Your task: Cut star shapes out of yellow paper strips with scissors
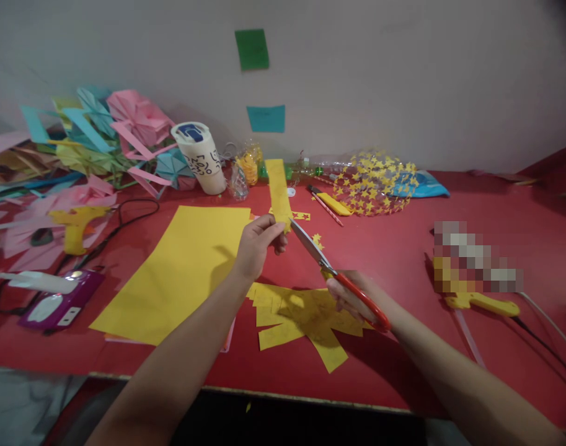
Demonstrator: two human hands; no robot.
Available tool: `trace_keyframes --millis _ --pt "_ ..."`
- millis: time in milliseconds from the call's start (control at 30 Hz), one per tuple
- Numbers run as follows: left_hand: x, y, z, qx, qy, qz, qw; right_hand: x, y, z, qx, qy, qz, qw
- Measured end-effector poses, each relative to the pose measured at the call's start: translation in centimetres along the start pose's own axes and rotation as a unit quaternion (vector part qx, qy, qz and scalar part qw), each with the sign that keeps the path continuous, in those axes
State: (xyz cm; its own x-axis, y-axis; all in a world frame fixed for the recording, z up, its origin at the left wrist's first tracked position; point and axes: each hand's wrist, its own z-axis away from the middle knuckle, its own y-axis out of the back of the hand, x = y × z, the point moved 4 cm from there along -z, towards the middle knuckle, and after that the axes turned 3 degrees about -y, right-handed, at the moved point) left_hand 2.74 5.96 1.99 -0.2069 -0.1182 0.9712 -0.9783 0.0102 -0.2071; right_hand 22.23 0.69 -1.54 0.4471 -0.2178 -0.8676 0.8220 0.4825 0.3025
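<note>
My left hand (258, 245) pinches the lower end of a yellow paper strip (278, 186), which stands up above my fingers. Red-handled scissors (359, 298) are in my right hand (345, 296), their blade tips at the strip's lower edge beside my left thumb. Small yellow paper stars (317, 240) lie on the table just behind the blades. Under my hands is a loose pile of cut yellow strips (305, 313). A yellow strip with red star shapes (301, 216) lies behind my left hand, partly hidden by it.
Yellow sheets (180, 266) are stacked at left, near a purple power strip (62, 300) and a yellow glue gun (78, 226). A white tumbler (201, 161) and folded paper shapes (138, 121) stand behind. Many yellow stars (373, 183) sit back right; another glue gun (482, 302) lies right.
</note>
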Motion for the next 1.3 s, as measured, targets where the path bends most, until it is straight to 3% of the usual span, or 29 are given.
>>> trace_keyframes --millis 100,267,533,1300 --pt "0.0 0.0 0.1 0.007 0.003 0.012 1.0 -0.7 -0.1 0.4 -0.007 -0.008 0.009 1.0" --pt "-0.2 -0.8 0.3 -0.05 0.027 0.001 0.998 -1.2 -0.1 0.6 0.014 -0.01 0.011 1.0" --pt "0.2 -0.2 0.0 -0.018 -0.015 0.036 0.999 -0.2 -0.1 0.0 -0.005 0.051 0.032 0.998" --pt "0.1 -0.3 0.2 -0.029 -0.061 0.009 0.998 -1.4 0.1 0.7 -0.041 0.046 0.045 0.997"
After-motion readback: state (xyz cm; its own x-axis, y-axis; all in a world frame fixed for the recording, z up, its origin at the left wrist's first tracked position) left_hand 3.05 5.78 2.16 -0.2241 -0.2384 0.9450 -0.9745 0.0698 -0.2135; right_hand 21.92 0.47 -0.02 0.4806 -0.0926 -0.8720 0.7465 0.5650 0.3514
